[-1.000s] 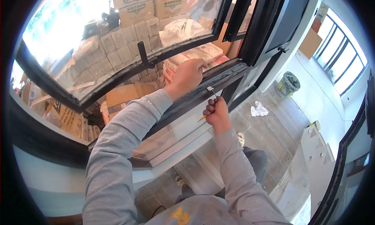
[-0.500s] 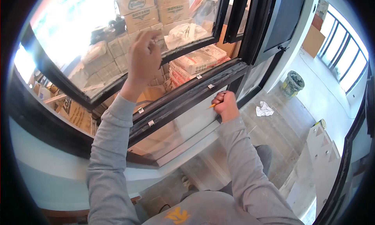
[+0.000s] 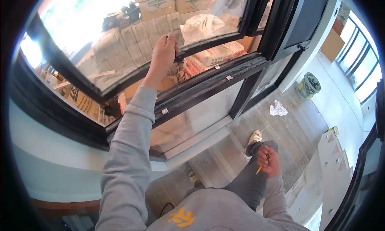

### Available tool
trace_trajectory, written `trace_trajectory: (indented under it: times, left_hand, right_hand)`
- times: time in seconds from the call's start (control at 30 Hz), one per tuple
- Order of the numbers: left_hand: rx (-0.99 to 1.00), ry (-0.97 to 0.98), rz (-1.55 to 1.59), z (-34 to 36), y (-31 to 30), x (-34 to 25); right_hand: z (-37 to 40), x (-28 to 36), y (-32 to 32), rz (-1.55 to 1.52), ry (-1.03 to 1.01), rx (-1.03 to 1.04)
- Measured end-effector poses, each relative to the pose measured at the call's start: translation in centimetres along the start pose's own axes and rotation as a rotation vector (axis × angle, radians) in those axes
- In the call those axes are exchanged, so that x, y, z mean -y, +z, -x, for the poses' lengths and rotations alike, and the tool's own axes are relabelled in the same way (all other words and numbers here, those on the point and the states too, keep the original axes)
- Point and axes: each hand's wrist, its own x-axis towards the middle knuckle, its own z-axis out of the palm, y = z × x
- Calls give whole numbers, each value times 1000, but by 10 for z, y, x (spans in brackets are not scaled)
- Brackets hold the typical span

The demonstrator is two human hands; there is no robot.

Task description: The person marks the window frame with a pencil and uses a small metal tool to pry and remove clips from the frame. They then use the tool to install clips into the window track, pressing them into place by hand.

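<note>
Your left hand point(image 3: 164, 50) is raised to the far side and closed around the lower edge of the open window point(image 3: 132, 76). The fingers wrap over the dark bar, and I cannot see whether a handle is under them. Your right hand point(image 3: 268, 162) is low and near, over your right knee point(image 3: 248, 183), well apart from the window. It is closed on a small tool point(image 3: 260, 169) with a yellow end. Whether this is a pencil or a screwdriver is hard to say.

On the fixed frame bar point(image 3: 200, 92) below the open window sit three small white clips point(image 3: 165, 111), one at the left and two more to the right. From this I judge that the work with the clips is done at least in these places, while the window stands open above them. The picture does not show how firmly they sit.

Part of the frame bar is hidden behind your sleeve point(image 3: 132, 142). The boxes point(image 3: 160, 4) and sacks point(image 3: 218, 54) behind the glass are partly washed out by strong light. On the floor at the right are a rag point(image 3: 278, 109) and a bucket point(image 3: 308, 85).
</note>
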Motion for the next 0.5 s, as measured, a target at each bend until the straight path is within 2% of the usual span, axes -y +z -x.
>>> trace_trajectory:
  times: [0.13, 0.2, 0.4, 0.5]
  left_hand:
    - [-3, 29, 241, 36, 24, -16]
    - [-23, 9, 281, 54, 36, -27]
    - [-47, -13, 342, 92, 53, -46]
    - [-60, -12, 304, 97, 58, -46]
  right_hand:
    - [27, 1, -45, -35, -90, -54]
    - [39, 3, -57, 24, -145, -176]
    - [40, -2, -78, -194, -277, -119]
    - [45, -4, -80, -197, -322, -100]
